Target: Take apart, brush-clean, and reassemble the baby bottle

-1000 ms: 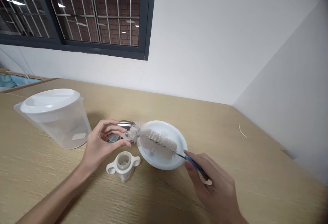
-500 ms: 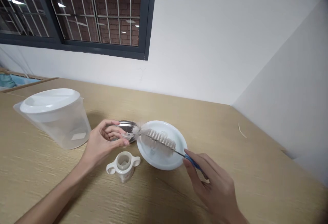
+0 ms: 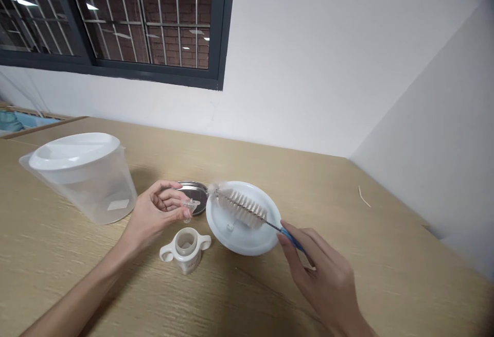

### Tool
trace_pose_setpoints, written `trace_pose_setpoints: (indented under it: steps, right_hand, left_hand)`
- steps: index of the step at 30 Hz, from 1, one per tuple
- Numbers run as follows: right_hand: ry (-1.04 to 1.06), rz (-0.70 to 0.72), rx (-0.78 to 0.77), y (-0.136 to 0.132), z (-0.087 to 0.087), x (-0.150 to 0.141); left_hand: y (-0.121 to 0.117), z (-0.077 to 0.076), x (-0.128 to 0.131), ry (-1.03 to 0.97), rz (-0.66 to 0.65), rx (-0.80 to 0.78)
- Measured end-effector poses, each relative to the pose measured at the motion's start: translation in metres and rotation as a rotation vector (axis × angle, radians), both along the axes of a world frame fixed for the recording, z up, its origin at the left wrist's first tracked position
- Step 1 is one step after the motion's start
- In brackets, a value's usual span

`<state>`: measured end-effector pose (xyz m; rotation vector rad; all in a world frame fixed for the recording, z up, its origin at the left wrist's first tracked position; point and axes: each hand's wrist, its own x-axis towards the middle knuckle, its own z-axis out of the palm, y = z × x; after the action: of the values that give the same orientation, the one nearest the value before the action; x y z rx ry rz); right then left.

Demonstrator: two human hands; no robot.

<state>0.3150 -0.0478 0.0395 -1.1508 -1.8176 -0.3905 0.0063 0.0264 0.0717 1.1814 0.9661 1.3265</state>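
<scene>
My left hand [image 3: 154, 216] pinches a small clear silicone teat [image 3: 190, 207] between thumb and fingers, above the table. My right hand [image 3: 322, 275] grips the blue handle of a bottle brush [image 3: 243, 208], whose white bristles lie over a white round lid or plate [image 3: 247, 236]. The brush tip sits just right of the teat, a small gap between them. A small white cup with two handles [image 3: 186, 248] stands open-topped just below my left hand.
A clear plastic jug with a white lid [image 3: 79, 175] stands at the left on the wooden table [image 3: 386, 254]. A shiny metal disc [image 3: 193, 192] lies behind my left hand. White walls close the table's back and right; a barred window sits above left.
The brush has drawn back to the right, out of the teat. My left hand has lowered a little with the teat still pinched.
</scene>
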Motion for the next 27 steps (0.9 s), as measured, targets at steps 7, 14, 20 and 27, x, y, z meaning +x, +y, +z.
trace_pose_setpoints:
  steps: [7,14,20,27]
  right_hand:
    - [0.13,0.094,-0.138,-0.004,0.003,-0.005]
    - [0.105,-0.013,-0.094,-0.002,-0.002,-0.004]
    - [0.091,0.1,-0.123,-0.004,-0.002,-0.007]
    - [0.082,-0.042,-0.042,-0.001,-0.001,-0.004]
  left_hand:
    - [0.0,-0.006,0.0,0.05,0.027,0.191]
    - [-0.003,-0.019,0.001,0.225,0.13,0.542]
    - [-0.004,-0.023,0.002,0.238,0.14,0.666]
    - [-0.005,-0.028,0.001,0.32,0.151,0.761]
